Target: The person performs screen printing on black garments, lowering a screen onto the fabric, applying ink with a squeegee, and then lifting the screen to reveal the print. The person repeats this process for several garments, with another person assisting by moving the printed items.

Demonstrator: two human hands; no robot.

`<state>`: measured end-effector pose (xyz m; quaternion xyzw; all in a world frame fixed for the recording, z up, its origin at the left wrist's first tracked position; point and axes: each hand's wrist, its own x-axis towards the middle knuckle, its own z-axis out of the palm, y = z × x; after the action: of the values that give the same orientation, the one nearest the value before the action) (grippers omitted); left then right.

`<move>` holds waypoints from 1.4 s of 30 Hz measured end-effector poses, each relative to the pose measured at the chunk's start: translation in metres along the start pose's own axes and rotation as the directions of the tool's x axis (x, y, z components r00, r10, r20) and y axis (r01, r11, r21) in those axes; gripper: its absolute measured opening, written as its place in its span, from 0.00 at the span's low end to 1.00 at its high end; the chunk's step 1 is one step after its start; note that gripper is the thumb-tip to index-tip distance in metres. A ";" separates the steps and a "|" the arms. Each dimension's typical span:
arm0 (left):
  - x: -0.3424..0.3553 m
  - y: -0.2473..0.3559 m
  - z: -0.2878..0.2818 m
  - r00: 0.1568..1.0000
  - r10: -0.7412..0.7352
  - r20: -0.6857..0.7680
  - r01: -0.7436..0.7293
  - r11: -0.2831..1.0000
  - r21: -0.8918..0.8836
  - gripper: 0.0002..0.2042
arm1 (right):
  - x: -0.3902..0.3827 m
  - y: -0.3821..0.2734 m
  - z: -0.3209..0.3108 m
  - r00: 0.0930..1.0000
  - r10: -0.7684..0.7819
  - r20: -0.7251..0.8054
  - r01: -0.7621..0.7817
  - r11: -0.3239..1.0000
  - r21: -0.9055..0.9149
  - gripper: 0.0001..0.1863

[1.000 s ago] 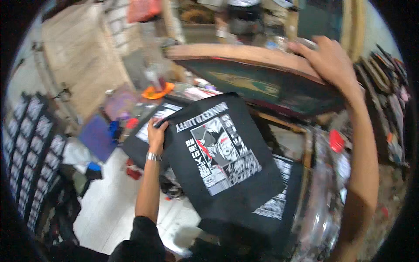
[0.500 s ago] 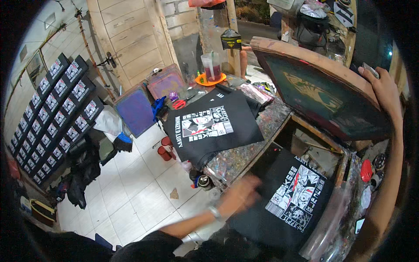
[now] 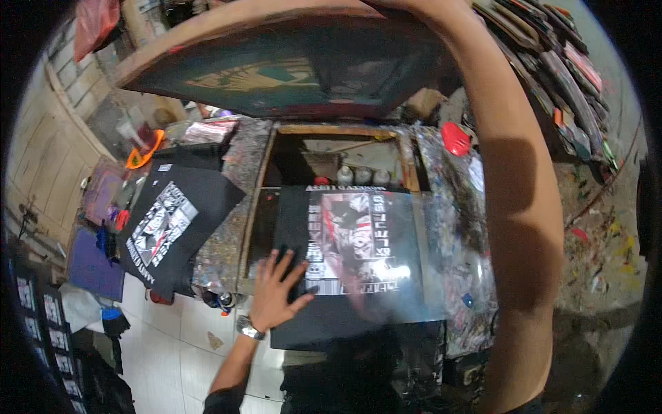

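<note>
A black fabric piece with a white and red print (image 3: 352,241) lies on the printing table in front of me. A clear plastic sheet (image 3: 431,276) covers much of the print from the right. My left hand (image 3: 277,293) is open, fingers spread, over the fabric's left edge beside the print; it holds nothing. Above the far side, a wooden-framed printing screen (image 3: 276,72) is tilted up, its mesh facing me. My right arm reaches up to the frame's top edge. The right hand (image 3: 407,5) grips there, its fingers largely cut off by the picture's top.
Another printed black fabric piece (image 3: 162,221) lies on the left of the table, near an orange plate (image 3: 146,150) with a cup. Small bottles (image 3: 362,176) stand in the recess under the screen. A red piece (image 3: 455,139) lies at right; stacked frames (image 3: 552,62) stand behind.
My view has turned right. The clear sheet, earlier bunched at the right of the fabric, now lies across the print. My left hand has opened flat; the screen stays raised.
</note>
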<state>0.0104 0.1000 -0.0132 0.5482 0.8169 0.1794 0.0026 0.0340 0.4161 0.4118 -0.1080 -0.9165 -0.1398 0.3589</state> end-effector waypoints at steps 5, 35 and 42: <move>-0.053 -0.047 -0.045 0.964 0.042 0.261 -0.069 0.993 0.093 0.41 | 0.016 -0.048 -0.023 0.983 0.183 0.008 -0.182 0.972 0.147 0.37; -0.041 -0.058 -0.040 0.979 0.067 0.192 -0.095 0.986 0.137 0.41 | 0.004 -0.065 -0.034 0.979 0.193 0.064 -0.202 0.960 0.193 0.37; -0.040 -0.058 -0.038 0.972 0.038 0.230 -0.070 0.988 0.136 0.42 | 0.017 -0.059 -0.020 0.965 0.256 0.047 -0.260 0.961 0.098 0.35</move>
<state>-0.0331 0.0335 -0.0025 0.5860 0.8067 0.0566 0.0518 0.0168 0.3553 0.4273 -0.2101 -0.9066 -0.0423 0.3636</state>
